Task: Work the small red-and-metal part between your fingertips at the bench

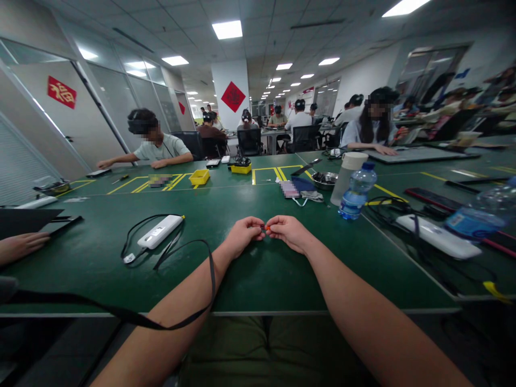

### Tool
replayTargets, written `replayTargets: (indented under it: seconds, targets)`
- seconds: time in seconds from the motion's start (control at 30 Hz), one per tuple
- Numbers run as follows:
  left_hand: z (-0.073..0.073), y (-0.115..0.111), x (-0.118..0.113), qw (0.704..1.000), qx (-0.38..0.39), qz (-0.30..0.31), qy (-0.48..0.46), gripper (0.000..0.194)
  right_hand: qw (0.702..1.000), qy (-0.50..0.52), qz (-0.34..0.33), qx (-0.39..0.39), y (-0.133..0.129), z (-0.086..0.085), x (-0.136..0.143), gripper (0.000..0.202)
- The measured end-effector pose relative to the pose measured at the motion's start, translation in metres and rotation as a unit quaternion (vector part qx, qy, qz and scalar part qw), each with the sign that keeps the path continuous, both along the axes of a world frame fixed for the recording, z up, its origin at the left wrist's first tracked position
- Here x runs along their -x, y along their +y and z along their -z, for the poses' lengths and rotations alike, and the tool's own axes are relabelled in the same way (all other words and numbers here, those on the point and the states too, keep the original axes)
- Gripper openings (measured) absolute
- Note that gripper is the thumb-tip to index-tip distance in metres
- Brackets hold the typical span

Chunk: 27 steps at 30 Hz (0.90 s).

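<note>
Over the green table (226, 201), my left hand (244, 235) and my right hand (288, 232) meet fingertip to fingertip. The fingers of my right hand pinch a tiny orange piece (268, 228). My left hand is closed in a pinch on something small and dark reddish, too small to name. Whether the two pieces touch each other cannot be made out. A black strap crosses my left forearm.
Left of my hands lies a white power bank (160, 231) with a black cable. A blue-labelled bottle (357, 191), a pale tumbler (346, 177) and a metal bowl (325, 180) stand right. Yellow trays (199, 177) are farther back. Other people sit around, one person's hand (24, 247) at far left.
</note>
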State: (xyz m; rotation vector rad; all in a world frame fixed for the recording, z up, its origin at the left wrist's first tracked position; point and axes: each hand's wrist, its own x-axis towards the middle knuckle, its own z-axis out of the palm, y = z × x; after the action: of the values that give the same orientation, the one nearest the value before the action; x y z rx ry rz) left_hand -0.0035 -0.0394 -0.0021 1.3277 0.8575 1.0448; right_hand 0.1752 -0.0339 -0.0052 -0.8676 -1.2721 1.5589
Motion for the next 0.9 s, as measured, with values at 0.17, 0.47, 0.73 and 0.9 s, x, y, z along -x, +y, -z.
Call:
replayTargets:
  seconds: [0.17,0.47,0.73,0.9]
  targets:
    - [-0.0012,-0.0006,-0.0006,1.000,0.000,0.003,-0.002,0.021,1.000,0.002,0.000,0.001,-0.0005,-0.0006,-0.0002,0.017]
    - [-0.0002,0.0015,0.0015,1.000,0.011,0.009,-0.013,0.025,1.000,0.007,0.002,0.007,-0.0017,-0.0027,-0.0004,0.017]
    - [0.0037,0.0048,0.0002,1.000,0.025,0.005,-0.017,0.017,1.000,0.002,0.013,0.012,-0.0031,-0.0030,0.0010,0.018]
    - [0.0001,0.0020,0.0002,0.998,0.045,-0.002,-0.036,0.017,1.000,0.011,0.021,0.007,-0.0041,-0.0037,0.0014,0.019]
